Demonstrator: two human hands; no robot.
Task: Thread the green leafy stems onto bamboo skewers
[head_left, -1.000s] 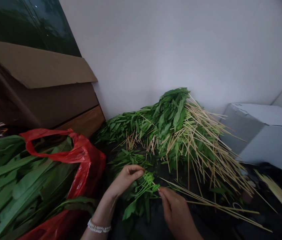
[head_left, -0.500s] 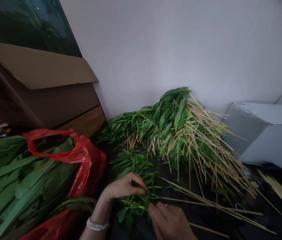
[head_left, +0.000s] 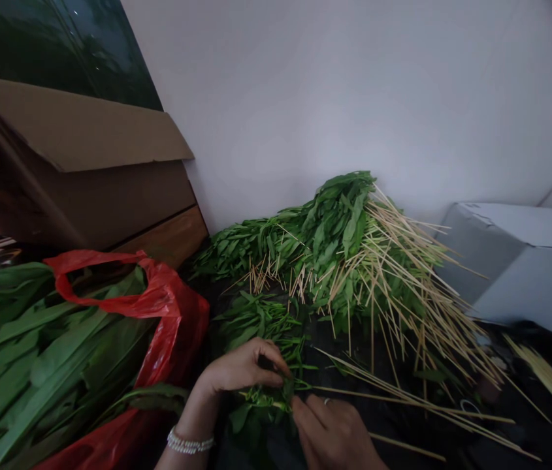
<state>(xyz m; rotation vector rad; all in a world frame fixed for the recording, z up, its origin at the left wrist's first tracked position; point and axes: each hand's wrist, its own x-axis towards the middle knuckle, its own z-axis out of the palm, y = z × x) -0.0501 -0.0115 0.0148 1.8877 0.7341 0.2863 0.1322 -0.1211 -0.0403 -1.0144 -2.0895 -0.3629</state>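
Note:
My left hand point(head_left: 243, 369), with a beaded bracelet at its wrist, is closed in a pinch on a green leaf point(head_left: 287, 390) low in the middle of the view. Just right of it and nearly touching, my right hand point(head_left: 332, 427) is closed round a thin bamboo skewer point(head_left: 405, 446). The skewer's length shows beyond the hand to the right. Between and below both hands, folded leaves point(head_left: 260, 398) are bunched on a pale stick; its join with the skewer is hidden by my fingers. Loose leaves point(head_left: 260, 320) lie just beyond my left hand.
A large heap of leaf-loaded skewers point(head_left: 344, 228) leans against the wall. Loose bamboo skewers point(head_left: 417, 399) lie to the right, with another bundle point(head_left: 550, 378) farther over. A red plastic bag point(head_left: 170, 307) of long leaves stands left, below a cardboard box point(head_left: 109, 137). A white box point(head_left: 515, 261) is far right.
Both hands stay in nearly the same place, with only slight finger movement at the leaf. The view has shifted very little.

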